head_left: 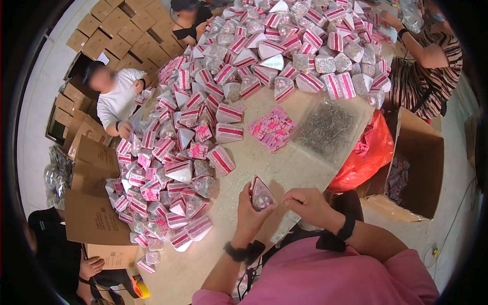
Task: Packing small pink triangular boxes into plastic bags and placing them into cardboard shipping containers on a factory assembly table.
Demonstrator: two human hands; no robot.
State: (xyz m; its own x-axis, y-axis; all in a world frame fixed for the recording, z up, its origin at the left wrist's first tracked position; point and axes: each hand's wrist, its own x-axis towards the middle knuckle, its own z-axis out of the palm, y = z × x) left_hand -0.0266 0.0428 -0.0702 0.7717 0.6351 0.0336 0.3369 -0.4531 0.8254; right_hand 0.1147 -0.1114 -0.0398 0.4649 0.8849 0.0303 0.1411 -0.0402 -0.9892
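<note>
My left hand (247,217) is wrapped round a wedge-shaped piece (262,197) like a cake slice, its glittery triangular face turned up and its edge pink. Just right of it, apart from the wedge, my right hand (311,206) is closed with thumb and forefinger pinched together. Whatever lies in that pinch is too small to make out. Both hands are above the near part of the table. Beyond them lie a small heap of pink printed cards (272,128) and a clear shallow tray (351,109) of thin dark metal pieces (325,127).
A big pile of pink-and-white wedges (229,114) covers the table's (239,188) left and far parts. To the right stand a red plastic bag (363,157) and an open carton (432,173). Other people sit around the table; stacked cartons (117,33) stand behind at left.
</note>
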